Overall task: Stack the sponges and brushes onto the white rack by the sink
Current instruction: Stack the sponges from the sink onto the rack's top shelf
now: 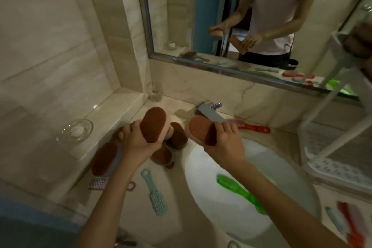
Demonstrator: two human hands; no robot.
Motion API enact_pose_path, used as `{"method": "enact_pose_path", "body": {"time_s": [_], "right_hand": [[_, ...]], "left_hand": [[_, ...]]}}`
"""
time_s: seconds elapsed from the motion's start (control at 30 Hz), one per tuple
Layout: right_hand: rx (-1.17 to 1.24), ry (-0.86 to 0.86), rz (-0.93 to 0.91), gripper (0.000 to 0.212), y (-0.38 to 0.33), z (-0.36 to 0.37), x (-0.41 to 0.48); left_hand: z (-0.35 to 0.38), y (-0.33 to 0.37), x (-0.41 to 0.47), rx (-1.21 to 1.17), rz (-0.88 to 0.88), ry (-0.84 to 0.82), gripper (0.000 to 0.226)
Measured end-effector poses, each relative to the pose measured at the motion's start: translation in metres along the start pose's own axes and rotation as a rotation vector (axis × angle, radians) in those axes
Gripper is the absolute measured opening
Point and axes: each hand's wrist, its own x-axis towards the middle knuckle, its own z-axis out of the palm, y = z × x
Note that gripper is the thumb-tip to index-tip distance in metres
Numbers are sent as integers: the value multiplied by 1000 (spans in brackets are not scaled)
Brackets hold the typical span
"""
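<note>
My left hand grips an oval brown-faced sponge above the counter left of the sink. My right hand holds a second oval sponge with a pink rim, just in front of the tap. More brown sponges lie on the counter: one under my left forearm, others behind my left hand. A green brush lies inside the white sink. A teal brush lies on the counter. The white rack stands at the right, with brown sponges on its top shelf.
A chrome tap stands behind the sink, a red brush beside it. A glass dish and a glass jar sit on the left ledge. More brushes lie at the lower right. A mirror hangs above.
</note>
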Motion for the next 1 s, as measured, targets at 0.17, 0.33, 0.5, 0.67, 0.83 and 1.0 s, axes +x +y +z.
{"method": "enact_pose_path", "body": {"time_s": [0.17, 0.33, 0.5, 0.67, 0.83, 1.0], "right_hand": [[63, 244, 90, 65, 35, -74, -17], [118, 439, 159, 71, 74, -152, -48], [73, 636, 210, 72, 127, -219, -79], [34, 689, 316, 70, 203, -281, -104], [-52, 675, 414, 71, 280, -332, -114], [-172, 536, 438, 67, 325, -353, -110]], "left_hand": [[-2, 91, -36, -168, 282, -54, 83], [21, 174, -78, -300, 568, -57, 77], [48, 252, -119, -367, 818, -37, 71], [78, 330, -157, -237, 1061, -156, 74], [110, 400, -183, -57, 1110, -299, 76], [138, 438, -191, 53, 1076, -359, 67]]}}
